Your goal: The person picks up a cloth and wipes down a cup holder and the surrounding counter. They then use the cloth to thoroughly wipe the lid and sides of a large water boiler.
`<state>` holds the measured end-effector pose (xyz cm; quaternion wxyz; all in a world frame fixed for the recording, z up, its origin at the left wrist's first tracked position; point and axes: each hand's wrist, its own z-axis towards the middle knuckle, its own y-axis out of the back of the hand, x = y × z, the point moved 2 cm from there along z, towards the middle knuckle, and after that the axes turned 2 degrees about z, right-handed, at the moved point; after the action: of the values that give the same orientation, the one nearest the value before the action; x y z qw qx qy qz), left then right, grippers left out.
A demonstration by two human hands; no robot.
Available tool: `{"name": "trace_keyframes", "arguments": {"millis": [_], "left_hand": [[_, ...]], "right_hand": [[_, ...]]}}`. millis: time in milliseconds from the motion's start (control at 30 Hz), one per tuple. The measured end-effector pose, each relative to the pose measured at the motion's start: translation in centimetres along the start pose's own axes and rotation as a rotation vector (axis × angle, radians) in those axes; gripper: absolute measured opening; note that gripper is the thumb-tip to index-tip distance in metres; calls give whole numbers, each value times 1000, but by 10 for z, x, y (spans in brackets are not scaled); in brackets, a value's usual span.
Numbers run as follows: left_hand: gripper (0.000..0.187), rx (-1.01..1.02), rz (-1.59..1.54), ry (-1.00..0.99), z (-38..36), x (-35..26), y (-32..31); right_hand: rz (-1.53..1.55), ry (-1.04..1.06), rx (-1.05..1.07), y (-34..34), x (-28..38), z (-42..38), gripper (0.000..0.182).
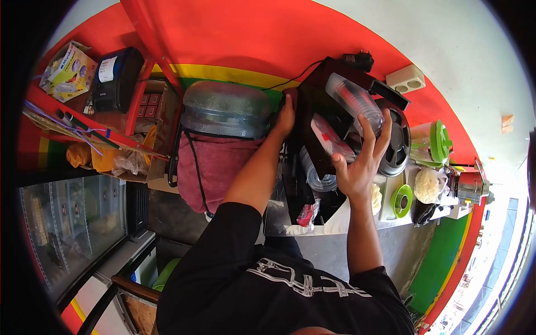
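Observation:
My left hand (pixel 286 118) grips the left side of a dark, tilted cup rack (pixel 312 106), with part of its fingers hidden. Spread fingers mark my right hand (pixel 363 159) on the other side, over the front of the rack. Its fingertips overlap the end of a stack of clear plastic cups (pixel 352 97) that leans in the rack. A pink and white packet (pixel 329 137) lies below the stack, close to the right thumb. More clear plastic cups or lids (pixel 317 173) sit lower in the dark compartment.
Left of the rack, a large water bottle (pixel 226 109) lies by a maroon cloth (pixel 218 167). A black round-topped appliance (pixel 396 142), a green-lidded container (pixel 438 142) and a green ring-shaped item (pixel 401 201) stand right. A power outlet (pixel 406 79) is on the wall; a red shelf holds a black printer (pixel 116 81).

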<state>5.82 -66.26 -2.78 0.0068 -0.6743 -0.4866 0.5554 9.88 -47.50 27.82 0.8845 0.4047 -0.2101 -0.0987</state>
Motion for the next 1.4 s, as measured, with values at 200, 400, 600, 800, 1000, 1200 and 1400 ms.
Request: {"name": "trace_keyframes", "arguments": {"millis": [200,400,600,800,1000,1200,1400], "left_hand": [[116,-27,351,166,-48,-5,1],[113,18,195,189,-117,14,10],[116,-111,474,271,-147,75,57],[116,-220,465,200,-221,94,58],[88,-178,482,58,-273,118,72],[49,-207,1842,-114,-357,139,17],[60,-383,1802,-152,-389,173,-20]], "right_hand": [[8,-7,-31,-1,1,1,91],[32,-9,-43,1,3,3,75],[74,-17,-79,3,4,2,69],[69,79,-167,2,1,0,69],[137,54,-171,-5,-11,-5,88],[369,170,-215,51,-19,-45,88],[654,133,-154,78,-79,-193,56]]}}
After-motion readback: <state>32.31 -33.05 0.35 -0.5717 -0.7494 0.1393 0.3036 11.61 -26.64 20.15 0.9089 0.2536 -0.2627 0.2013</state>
